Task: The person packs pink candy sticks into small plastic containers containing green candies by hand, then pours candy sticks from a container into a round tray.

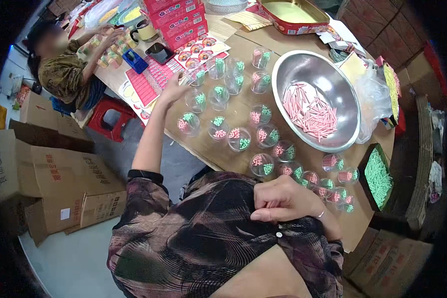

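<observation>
My left hand point(174, 91) reaches out over the table's left side, its fingers apart. Its fingertips are at the near side of a clear plastic cup point(197, 77) with green sticks; whether they touch it I cannot tell. My right hand point(289, 198) is closed in front of my chest, and anything inside it is hidden. Beyond it stand several clear cups point(261, 164) of pink and green sticks. Many more such cups, like one cup point(188, 124) near the table edge, spread over the table. A steel bowl point(351, 94) holds loose pink sticks point(310, 111).
A dark tray of green sticks point(378, 178) lies at the right. Red boxes point(180, 20), printed sheets point(149, 82), a phone point(159, 52) and a mug point(145, 31) are at the back left. Another person point(59, 69) works there. Cardboard boxes point(69, 174) stand left of the table.
</observation>
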Demonstrator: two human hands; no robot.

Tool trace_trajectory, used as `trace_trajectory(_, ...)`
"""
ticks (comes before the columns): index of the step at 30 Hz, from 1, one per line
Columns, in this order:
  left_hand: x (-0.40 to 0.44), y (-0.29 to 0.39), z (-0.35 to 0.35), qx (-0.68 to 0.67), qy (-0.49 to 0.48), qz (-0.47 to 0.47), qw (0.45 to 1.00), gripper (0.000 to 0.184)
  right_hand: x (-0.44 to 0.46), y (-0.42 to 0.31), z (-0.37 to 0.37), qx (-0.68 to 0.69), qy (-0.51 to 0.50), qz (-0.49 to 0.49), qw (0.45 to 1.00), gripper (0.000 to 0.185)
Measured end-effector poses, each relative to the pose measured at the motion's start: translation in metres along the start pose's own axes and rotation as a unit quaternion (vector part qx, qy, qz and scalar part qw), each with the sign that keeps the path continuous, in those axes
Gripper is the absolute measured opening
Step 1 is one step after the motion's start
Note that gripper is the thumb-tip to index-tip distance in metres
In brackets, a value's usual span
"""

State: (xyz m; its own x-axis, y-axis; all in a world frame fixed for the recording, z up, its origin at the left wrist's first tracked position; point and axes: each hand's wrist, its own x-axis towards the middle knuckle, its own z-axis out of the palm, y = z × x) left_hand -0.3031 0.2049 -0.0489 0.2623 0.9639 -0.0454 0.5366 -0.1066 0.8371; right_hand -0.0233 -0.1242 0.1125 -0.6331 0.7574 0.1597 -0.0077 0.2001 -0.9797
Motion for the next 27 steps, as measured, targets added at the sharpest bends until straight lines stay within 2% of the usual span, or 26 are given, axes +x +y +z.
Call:
trace_trajectory(1,0.007,-0.001,0.003,-0.068,0.005,-0.026,0.997,0.087,-0.001,-0.001,0.0,-0.014,0.002,-0.01,1.0,0.021)
trace_trajectory(2,0.016,-0.003,0.007,-0.068,0.0,-0.026,0.997,0.087,-0.002,-0.002,0.0,-0.014,0.005,-0.008,1.0,0.021)
trace_trajectory(6,0.043,-0.018,0.017,0.005,0.005,0.084,0.996,0.076,-0.006,-0.003,0.003,-0.037,0.011,-0.038,0.999,0.02)
trace_trajectory(7,0.043,-0.02,0.017,0.007,0.005,0.084,0.996,0.076,-0.007,-0.003,0.003,-0.036,0.012,-0.039,0.999,0.02)
trace_trajectory(11,0.054,-0.02,0.027,-0.1,-0.045,0.099,0.989,0.075,-0.009,-0.003,0.002,-0.06,0.015,-0.037,0.997,0.02)
trace_trajectory(12,0.054,-0.013,0.03,-0.1,-0.049,0.102,0.988,0.075,-0.01,-0.003,0.002,-0.062,0.021,-0.036,0.997,0.02)
trace_trajectory(16,0.002,0.048,0.034,-0.173,0.113,0.223,0.953,0.067,-0.012,0.004,0.001,-0.03,0.036,-0.05,0.998,0.021)
trace_trajectory(21,-0.088,0.143,0.078,-0.147,0.023,0.241,0.959,0.067,-0.001,0.008,-0.005,-0.002,0.04,-0.097,0.994,0.022)
trace_trajectory(23,-0.108,0.158,0.104,-0.169,-0.038,0.252,0.952,0.067,-0.002,0.005,-0.017,-0.08,0.144,-0.077,0.983,0.022)
trace_trajectory(24,-0.115,0.165,0.117,-0.185,-0.081,0.264,0.943,0.068,-0.003,0.008,-0.022,-0.044,0.204,-0.06,0.976,0.021)
trace_trajectory(26,-0.132,0.175,0.14,-0.218,-0.165,0.285,0.919,0.069,-0.005,0.005,-0.044,-0.043,0.34,0.022,0.939,0.02)
trace_trajectory(27,-0.14,0.179,0.15,-0.225,-0.195,0.272,0.915,0.069,-0.007,0.012,-0.055,-0.112,0.386,0.002,0.915,0.02)
